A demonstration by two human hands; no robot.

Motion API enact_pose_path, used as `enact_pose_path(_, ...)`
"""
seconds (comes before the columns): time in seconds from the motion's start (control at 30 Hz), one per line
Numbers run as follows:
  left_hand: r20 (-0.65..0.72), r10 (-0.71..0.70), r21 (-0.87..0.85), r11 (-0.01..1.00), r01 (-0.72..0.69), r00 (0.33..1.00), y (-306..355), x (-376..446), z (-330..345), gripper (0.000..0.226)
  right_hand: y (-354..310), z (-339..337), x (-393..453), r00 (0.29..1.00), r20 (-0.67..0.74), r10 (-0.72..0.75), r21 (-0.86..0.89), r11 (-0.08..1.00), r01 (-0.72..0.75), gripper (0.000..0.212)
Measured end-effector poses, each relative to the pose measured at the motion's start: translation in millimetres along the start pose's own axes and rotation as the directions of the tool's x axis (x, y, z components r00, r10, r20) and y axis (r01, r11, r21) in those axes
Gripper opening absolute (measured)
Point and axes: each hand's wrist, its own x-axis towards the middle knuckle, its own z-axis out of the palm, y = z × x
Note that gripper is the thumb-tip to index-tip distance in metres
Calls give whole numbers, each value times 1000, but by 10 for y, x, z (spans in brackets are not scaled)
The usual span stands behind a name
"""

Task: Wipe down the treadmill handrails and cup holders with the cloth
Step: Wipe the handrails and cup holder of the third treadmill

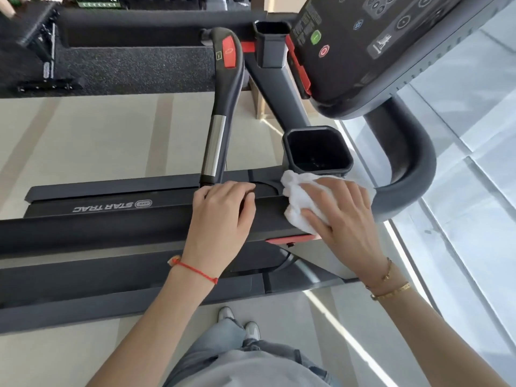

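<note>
Grey trousers (223,356) and white shoes (251,329) at 6 o'clock. Right hand (344,216), fingers straight and spread, presses a crumpled white cloth (300,195) flat on the dark side handrail (125,230); cloth lies beneath the fingers and bulges out past the fingertips toward 10 o'clock, touching the near cup holder (317,150). Left hand (223,213), at 9 o'clock of the cloth, curls its fingers over the same rail. Far cup holder (272,43) and console (371,43) at 12–1 o'clock.
</note>
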Motion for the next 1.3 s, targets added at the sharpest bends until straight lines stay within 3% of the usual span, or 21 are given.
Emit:
enact_pose_path(0.2, 14, 69, -36, 997, -68, 998, 13, 365, -4, 24, 219, -174, 146, 947, -209, 243, 241, 951, -191, 31)
enact_pose_path(0.3, 46, 78, -54, 996, -75, 996, 18, 550, 20, 28, 385, -233, 390, 929, -229, 290, 240, 942, -235, 30)
enact_pose_path(0.43, 74, 77, -66, 995, -73, 994, 68, 781, 90, 30, 599, -218, 790, 975, -124, 186, 190, 969, -160, 28)
enact_pose_path(0.6, 69, -3, -25, 1000, 4, 998, 163, 999, 237, 30, 730, -5, 1439, 994, 80, -74, 164, 985, 60, 37)
enact_pose_path(0.67, 55, -49, -27, 998, 51, 997, 214, 1051, 305, 27, 768, 113, 1655, 956, 221, -195, 101, 979, 176, 42)
enact_pose_path(0.73, 59, -89, -20, 996, 90, 994, 272, 1088, 374, 27, 846, 212, 1733, 873, 395, -285, 75, 958, 278, 44)
enact_pose_path(0.8, 64, -124, -36, 991, 126, 990, 327, 1118, 438, 29, 948, 250, 1678, 823, 481, -303, 135, 953, 272, 46)
enact_pose_path(0.97, 67, -204, -66, 976, 208, 977, 423, 1152, 553, 37, 1168, 232, 1547, 828, 450, -334, 151, 943, 298, 51)
enact_pose_path(1.1, 81, -236, -70, 968, 242, 968, 424, 1139, 588, 41, 1103, 315, 1674, 789, 503, -352, 113, 932, 344, 49)
enact_pose_path(1.2, 76, -225, -80, 970, 231, 971, 414, 1131, 606, 39, 1010, 380, 1845, 754, 548, -364, 226, 931, 285, 42)
enact_pose_path(1.3, 54, -223, -93, 969, 227, 973, 385, 1125, 632, 38, 1054, 365, 1794, 782, 528, -332, 254, 940, 227, 42)
